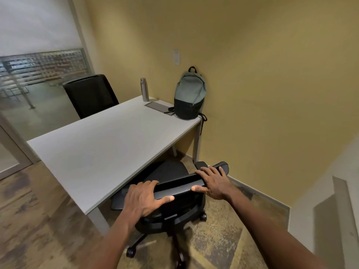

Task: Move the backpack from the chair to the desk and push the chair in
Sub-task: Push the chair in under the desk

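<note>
A grey-green and black backpack (188,96) stands upright on the far right corner of the white desk (101,148), leaning on the yellow wall. The black office chair (171,206) stands at the desk's near right side, its seat partly under the desktop. My left hand (144,199) grips the left end of the chair's backrest top. My right hand (212,182) grips the right end of the same top edge, beside the armrest.
A metal bottle (144,89) and a flat grey notebook (158,107) lie on the desk beside the backpack. A second black chair (91,94) stands across the desk. The yellow wall runs close on the right; a glass partition is at left.
</note>
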Demonstrator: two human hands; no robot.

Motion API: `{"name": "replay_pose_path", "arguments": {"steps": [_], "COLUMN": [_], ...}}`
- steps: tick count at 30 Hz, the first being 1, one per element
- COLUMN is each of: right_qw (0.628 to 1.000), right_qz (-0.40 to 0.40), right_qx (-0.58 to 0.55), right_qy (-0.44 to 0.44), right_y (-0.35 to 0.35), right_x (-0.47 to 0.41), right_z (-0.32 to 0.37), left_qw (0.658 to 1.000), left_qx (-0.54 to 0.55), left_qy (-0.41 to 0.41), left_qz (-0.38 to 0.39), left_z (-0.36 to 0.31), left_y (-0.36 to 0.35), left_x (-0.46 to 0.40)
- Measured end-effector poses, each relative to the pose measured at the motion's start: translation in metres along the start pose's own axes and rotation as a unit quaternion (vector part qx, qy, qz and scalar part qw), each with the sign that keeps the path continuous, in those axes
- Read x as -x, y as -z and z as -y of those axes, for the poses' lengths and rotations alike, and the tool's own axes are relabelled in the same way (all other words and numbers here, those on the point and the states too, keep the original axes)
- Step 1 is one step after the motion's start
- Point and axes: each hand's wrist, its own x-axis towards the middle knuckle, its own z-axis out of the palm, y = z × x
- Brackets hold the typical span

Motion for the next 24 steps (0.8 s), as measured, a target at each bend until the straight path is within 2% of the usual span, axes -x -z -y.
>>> {"name": "replay_pose_path", "arguments": {"steps": [7,12,18,24], "right_qw": [0.998,0.994,0.993,0.994], "right_qz": [0.063,0.101,0.107,0.109], "right_qx": [-0.008,-0.009,-0.026,-0.008], "right_qy": [0.007,-0.027,-0.04,0.002], "right_y": [0.019,0.031,0.04,0.052], "right_x": [-0.059,-0.1,-0.138,-0.171], "right_z": [-0.049,-0.082,-0.119,-0.159], "left_qw": [1.0,0.998,0.995,0.99], "left_qx": [0.001,-0.001,-0.009,-0.02], "left_qy": [0.029,0.055,0.092,0.136], "left_qz": [-0.001,0.006,0.026,0.023], "left_z": [-0.021,-0.045,-0.076,-0.107], "left_y": [-0.009,-0.013,-0.02,-0.026], "left_x": [-0.06,-0.104,-0.151,-0.185]}}
